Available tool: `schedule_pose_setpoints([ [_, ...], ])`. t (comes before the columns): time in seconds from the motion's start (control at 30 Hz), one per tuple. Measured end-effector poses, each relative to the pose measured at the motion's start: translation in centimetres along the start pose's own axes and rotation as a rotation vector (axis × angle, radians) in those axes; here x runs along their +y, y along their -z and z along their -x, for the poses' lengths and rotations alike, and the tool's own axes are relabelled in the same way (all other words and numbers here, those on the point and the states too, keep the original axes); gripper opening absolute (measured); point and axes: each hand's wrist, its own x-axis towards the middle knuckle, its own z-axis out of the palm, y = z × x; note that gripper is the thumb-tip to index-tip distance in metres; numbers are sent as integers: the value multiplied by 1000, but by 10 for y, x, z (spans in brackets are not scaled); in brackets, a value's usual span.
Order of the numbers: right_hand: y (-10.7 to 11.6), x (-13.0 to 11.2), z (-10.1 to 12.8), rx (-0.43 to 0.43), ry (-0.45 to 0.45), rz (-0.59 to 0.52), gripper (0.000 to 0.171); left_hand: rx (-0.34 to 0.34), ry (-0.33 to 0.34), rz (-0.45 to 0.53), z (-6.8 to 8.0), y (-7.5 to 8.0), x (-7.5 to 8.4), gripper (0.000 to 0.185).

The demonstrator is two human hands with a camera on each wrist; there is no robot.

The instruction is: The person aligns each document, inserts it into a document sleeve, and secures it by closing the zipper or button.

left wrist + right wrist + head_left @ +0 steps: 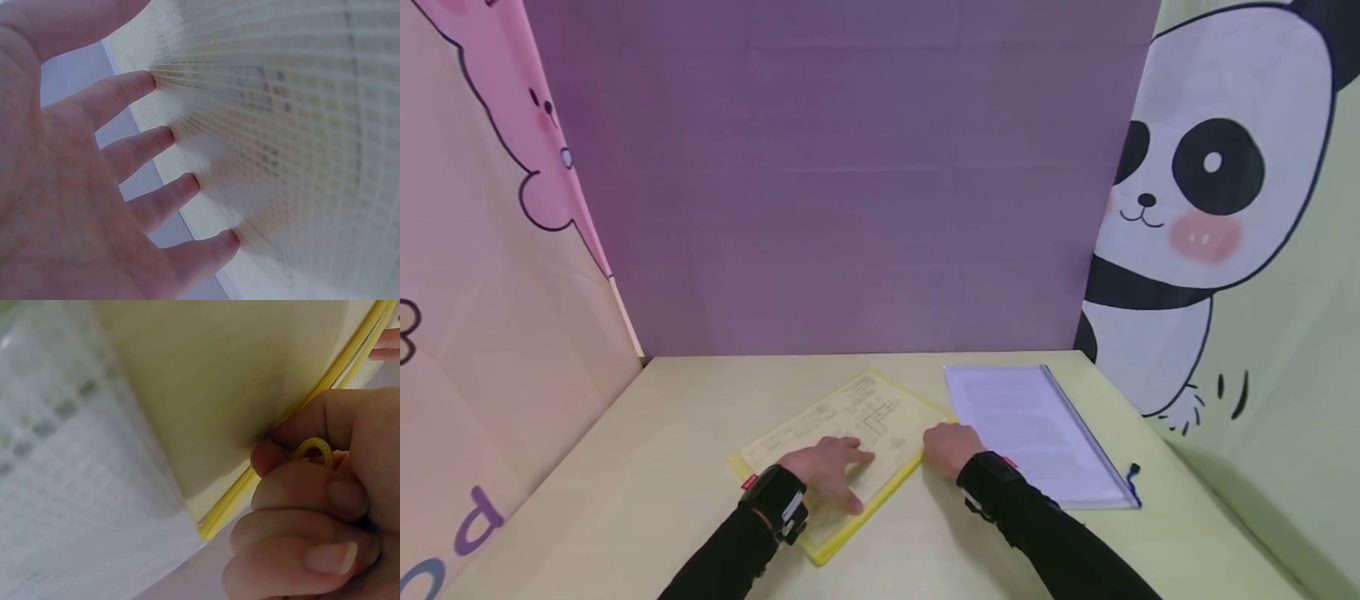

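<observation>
A yellow zip file pouch [842, 437] with a printed sheet inside lies flat on the pale table [647, 475]. My left hand [827, 471] rests flat on its near half, fingers spread and straight; in the left wrist view the fingertips [187, 184] press on the mesh pouch [281, 144]. My right hand [949, 447] is at the pouch's right edge. The right wrist view shows its fingers [312, 494] curled, pinching the small yellow zipper cord [314, 447] at the pouch's yellow border [231, 506].
A second, clear pouch [1030, 429] with white printed pages and a blue zipper pull [1133, 477] lies to the right, touching the yellow one's corner. Cartoon-printed panels wall the table on the left, back and right. Both black sleeves reach in from the near edge.
</observation>
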Motion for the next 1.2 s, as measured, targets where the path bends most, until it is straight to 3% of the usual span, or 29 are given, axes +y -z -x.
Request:
schedule_pose_setpoints([
  [0.7,2,-3,6,28,75,-38,27,-6,11,-22,0,-1,0,80],
  [1.2,2,-16,9,-18,86,-16,22,-2,29,-22,2,0,1,79],
])
